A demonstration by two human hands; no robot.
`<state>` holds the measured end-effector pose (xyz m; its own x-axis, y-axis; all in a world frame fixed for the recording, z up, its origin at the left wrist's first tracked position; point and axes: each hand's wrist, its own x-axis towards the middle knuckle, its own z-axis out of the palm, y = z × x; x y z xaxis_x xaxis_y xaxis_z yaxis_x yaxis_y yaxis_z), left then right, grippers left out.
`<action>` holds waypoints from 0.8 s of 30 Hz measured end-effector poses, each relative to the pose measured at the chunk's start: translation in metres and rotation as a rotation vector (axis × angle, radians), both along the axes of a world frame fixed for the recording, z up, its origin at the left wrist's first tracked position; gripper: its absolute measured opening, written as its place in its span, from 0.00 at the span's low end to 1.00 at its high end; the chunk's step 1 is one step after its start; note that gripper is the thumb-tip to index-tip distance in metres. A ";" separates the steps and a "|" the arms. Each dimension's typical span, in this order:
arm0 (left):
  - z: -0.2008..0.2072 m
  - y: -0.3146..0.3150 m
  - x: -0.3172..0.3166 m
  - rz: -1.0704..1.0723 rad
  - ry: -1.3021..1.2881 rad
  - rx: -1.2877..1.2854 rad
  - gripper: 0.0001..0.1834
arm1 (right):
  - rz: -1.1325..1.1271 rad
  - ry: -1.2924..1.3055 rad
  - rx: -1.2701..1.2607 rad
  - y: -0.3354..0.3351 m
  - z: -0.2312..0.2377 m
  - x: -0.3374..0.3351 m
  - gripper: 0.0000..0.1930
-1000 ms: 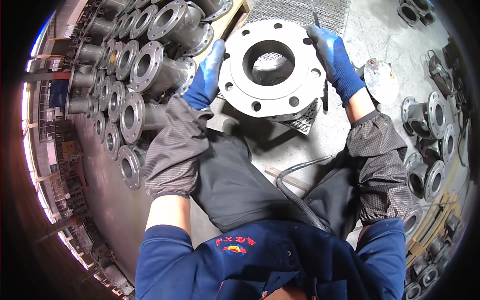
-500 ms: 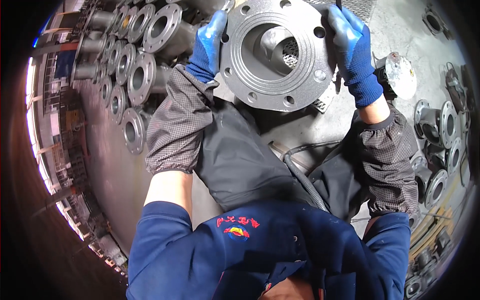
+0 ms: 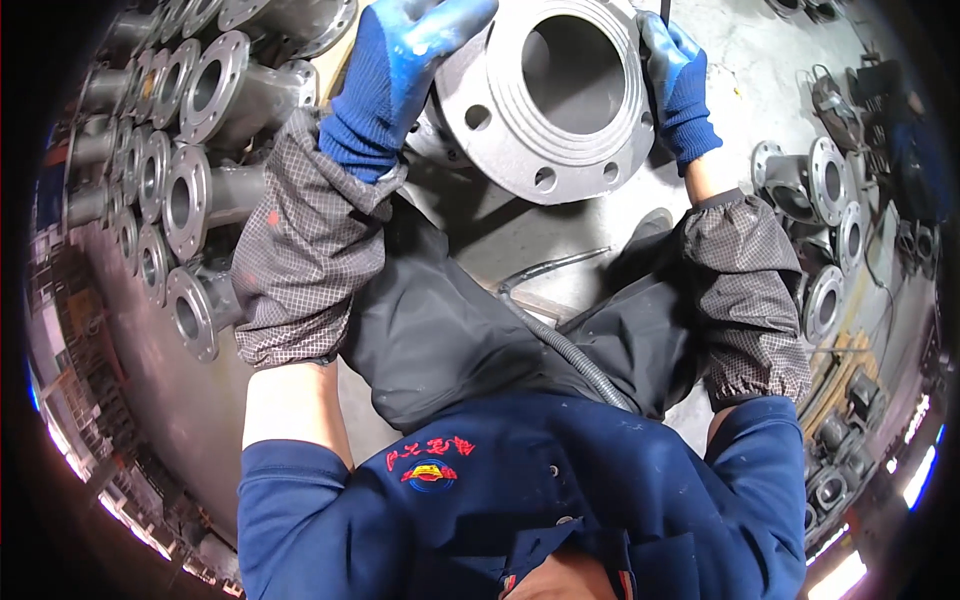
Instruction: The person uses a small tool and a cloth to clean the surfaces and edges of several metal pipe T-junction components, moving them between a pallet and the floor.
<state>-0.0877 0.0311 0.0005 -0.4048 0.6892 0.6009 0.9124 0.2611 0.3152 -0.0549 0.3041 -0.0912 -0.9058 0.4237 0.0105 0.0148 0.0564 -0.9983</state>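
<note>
A grey metal flanged pipe fitting (image 3: pixel 505 135) is held up in front of me, its round ridged face tilted toward me. Several bolt holes ring its wide bore. My left hand (image 3: pixel 410 65), in a blue coated glove, grips the fitting's left side with fingers curled over the rim. On the right side, my right hand (image 3: pixel 678 90), gloved alike, is closed against the flange edge. A thin dark rod (image 3: pixel 665 12) rises by the right fingers; whether that hand holds it too, I cannot tell. The fitting's top is cut off by the picture.
Stacked flanged fittings (image 3: pixel 185 200) stand to the left. More flanged fittings (image 3: pixel 825 180) sit at the right, near wooden strips (image 3: pixel 835 385) and smaller castings (image 3: pixel 830 490). A corrugated hose (image 3: pixel 575 355) runs between my legs.
The fitting has turned and tilted: its bore now shows a dark inner wall instead of the mesh beyond. My left hand reaches further over the rim. The whole view has shifted.
</note>
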 end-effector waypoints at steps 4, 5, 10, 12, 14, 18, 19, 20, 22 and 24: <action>0.012 0.026 -0.002 -0.075 0.051 0.102 0.21 | 0.031 0.224 0.106 0.010 -0.018 -0.001 0.17; 0.009 0.041 -0.003 -0.105 -0.061 0.220 0.18 | 0.014 0.258 0.177 0.020 -0.022 0.002 0.17; 0.011 0.050 0.003 -0.015 -0.209 0.416 0.14 | -0.045 0.146 0.274 0.020 -0.021 0.005 0.13; 0.005 0.051 -0.006 0.056 0.359 0.333 0.14 | -0.025 0.105 1.032 0.027 -0.014 0.011 0.10; 0.005 0.064 -0.005 -0.004 -0.040 0.473 0.13 | 0.008 -0.090 0.899 0.034 -0.015 0.007 0.08; 0.015 0.089 -0.006 0.092 -0.083 0.437 0.14 | -0.109 -0.087 -0.028 0.062 -0.040 0.012 0.14; 0.011 0.092 -0.006 0.140 -0.162 0.458 0.13 | -0.132 -0.104 -0.344 0.055 -0.035 0.011 0.17; 0.010 0.091 -0.015 0.158 -0.099 0.437 0.13 | -0.111 -0.145 -0.160 0.060 -0.043 0.011 0.17; 0.020 0.083 -0.025 0.255 -0.009 0.374 0.12 | -0.128 -0.136 -0.337 0.033 -0.029 0.010 0.19; 0.008 0.098 -0.035 0.256 -0.006 0.359 0.12 | -0.172 -0.155 -0.362 0.033 -0.020 0.020 0.20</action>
